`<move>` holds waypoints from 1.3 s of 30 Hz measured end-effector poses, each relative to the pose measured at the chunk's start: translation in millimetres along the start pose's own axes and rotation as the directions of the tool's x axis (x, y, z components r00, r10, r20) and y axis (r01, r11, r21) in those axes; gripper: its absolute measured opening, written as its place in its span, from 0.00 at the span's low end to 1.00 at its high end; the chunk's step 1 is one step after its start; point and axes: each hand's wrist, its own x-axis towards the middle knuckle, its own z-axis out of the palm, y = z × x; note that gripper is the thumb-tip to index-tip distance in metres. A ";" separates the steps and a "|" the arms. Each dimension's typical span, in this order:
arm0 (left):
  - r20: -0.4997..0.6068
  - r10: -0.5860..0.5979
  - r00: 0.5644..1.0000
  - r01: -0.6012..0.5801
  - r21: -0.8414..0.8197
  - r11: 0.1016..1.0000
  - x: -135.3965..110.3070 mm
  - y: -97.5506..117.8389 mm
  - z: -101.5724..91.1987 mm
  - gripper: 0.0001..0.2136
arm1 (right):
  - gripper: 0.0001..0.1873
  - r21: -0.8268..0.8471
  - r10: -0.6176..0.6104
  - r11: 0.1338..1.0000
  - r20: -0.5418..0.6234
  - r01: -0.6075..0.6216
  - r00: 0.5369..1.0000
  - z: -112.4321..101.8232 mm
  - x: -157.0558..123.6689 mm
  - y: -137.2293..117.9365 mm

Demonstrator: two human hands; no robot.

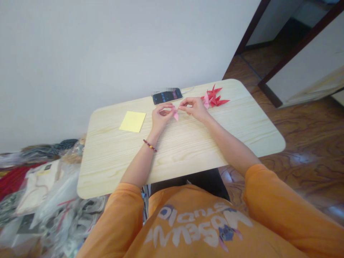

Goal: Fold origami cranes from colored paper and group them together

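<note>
A person in an orange T-shirt [188,229] sat at a pale wood-grain desk [107,161], with both forearms reaching over its surface. The left hand [161,118] and right hand [195,109] met near the middle of the desk, holding a small piece of folded pink paper [176,115] between them. The fingers [167,107] of the left hand and the fingers [183,104] of the right were closed on the paper from either side; its exact fold was too small to make out, though it appeared to be origami.

Just beyond the right hand lay a cluster of red origami cranes [217,98], with a pink folded paper piece [206,101] touching them. A black smartphone [167,96] with a lit screen lay near the desk's far edge, just past the left hand. A yellow sticky note [132,121] lay flat to the left of that hand, and a beaded bracelet [149,145] circled the left wrist.

Clear plastic bags [53,200] and red cloth [13,179] were piled on the person's left. A polished wooden floor [303,136] spread to the right, and a white wall [107,64] stood behind the desk.
</note>
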 end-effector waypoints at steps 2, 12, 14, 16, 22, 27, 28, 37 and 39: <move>0.000 -0.008 1.000 0.008 -0.011 1.000 0.0 0.6 -0.2 0.10 | 0.12 0.016 0.019 1.000 -0.019 -0.019 1.000 0.2 -0.3 1.0; -0.012 -0.033 0.999 0.033 -0.001 0.999 0.7 -2.3 -1.6 0.10 | 0.13 -0.036 0.028 0.999 -0.073 -0.030 0.997 2.9 -4.6 -10.6; 0.005 -0.029 1.000 0.029 -0.009 1.000 0.5 -2.6 -1.3 0.10 | 0.11 -0.075 0.012 0.997 -0.064 -0.016 0.998 3.3 -4.6 -10.2; 0.014 -0.031 0.999 0.031 -0.026 0.999 0.2 -2.1 -0.9 0.11 | 0.09 -0.094 0.016 0.995 -0.051 -0.021 0.999 3.3 -3.7 -7.4; -0.022 -0.078 0.997 0.077 -0.023 0.997 0.6 0.1 -1.1 0.11 | 0.09 -0.078 0.046 0.996 -0.047 -0.050 0.998 2.7 -1.7 -2.5; -0.055 -0.110 0.992 0.109 -0.033 0.994 2.5 -6.8 -3.8 0.10 | 0.09 -0.094 0.037 0.995 -0.069 -0.044 0.997 3.0 -2.8 -6.6; -0.047 -0.120 0.992 0.117 -0.054 0.992 2.8 -9.0 -4.3 0.10 | 0.09 -0.092 0.040 0.995 -0.077 -0.047 0.996 3.0 -2.7 -6.1; 0.077 -0.289 0.954 0.299 -0.175 0.938 3.8 -12.6 -5.0 0.14 | 0.18 0.226 0.195 0.961 -0.155 -0.158 0.968 1.8 2.0 -0.7; 0.127 -0.296 0.947 0.316 -0.180 0.932 3.6 -12.0 -5.2 0.15 | 0.19 0.291 0.263 0.931 -0.124 -0.218 0.957 2.0 1.9 -0.7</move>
